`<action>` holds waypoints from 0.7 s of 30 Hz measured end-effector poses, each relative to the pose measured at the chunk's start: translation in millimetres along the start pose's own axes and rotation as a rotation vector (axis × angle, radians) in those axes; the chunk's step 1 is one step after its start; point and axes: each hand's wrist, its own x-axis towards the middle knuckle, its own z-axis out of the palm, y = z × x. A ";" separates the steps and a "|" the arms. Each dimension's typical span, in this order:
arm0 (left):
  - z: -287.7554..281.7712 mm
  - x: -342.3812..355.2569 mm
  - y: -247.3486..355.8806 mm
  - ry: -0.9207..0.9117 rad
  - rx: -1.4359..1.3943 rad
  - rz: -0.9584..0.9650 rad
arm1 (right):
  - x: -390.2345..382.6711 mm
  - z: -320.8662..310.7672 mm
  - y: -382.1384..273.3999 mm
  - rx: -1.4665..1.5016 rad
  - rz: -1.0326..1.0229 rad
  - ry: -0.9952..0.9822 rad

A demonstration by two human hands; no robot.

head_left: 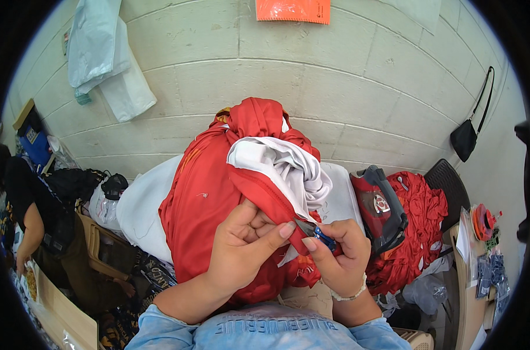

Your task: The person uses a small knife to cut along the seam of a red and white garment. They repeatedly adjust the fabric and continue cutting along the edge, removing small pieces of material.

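A red and white garment (259, 184), its white inside turned outward, lies on a big heap of red fabric (198, 204) in front of me. My left hand (235, 248) pinches the garment's red hem between thumb and fingers. Small blue-handled thread snips (323, 236) are gripped in my right hand (347, 256), their metal blades touching or just beside the hem near my left thumb. Part of the handle is hidden by the right fingers. A loose thread (202, 195) rests on the red fabric to the left.
Right of the heap stands a dark grey and red plastic case (381, 204), beside more crumpled red fabric (425, 221). A co-worker in black (34, 198) is at far left, near a brown chair (95, 245). A block wall (218, 87) rises behind the heap; a black pouch (463, 140) hangs at right.
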 end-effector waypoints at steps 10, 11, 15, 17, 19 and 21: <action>-2.0 -0.5 -4.8 -0.067 0.097 0.069 | -0.2 -4.4 3.8 -0.059 -0.010 -0.020; -2.3 -0.4 -4.8 -0.060 0.105 0.064 | -1.0 -4.8 4.9 -0.063 -0.008 -0.010; 0.2 0.9 -6.0 -0.037 0.094 0.051 | -9.8 -2.2 8.5 0.215 0.181 0.031; 3.3 1.8 -7.1 -0.028 0.077 0.068 | -15.8 -0.9 10.7 0.385 0.300 0.004; 5.3 4.1 -7.1 -0.029 0.072 0.085 | -20.5 -2.4 13.6 0.414 0.372 -0.094; 5.1 8.0 -5.2 -0.047 0.075 0.110 | -21.0 -7.9 18.0 0.302 0.341 -0.149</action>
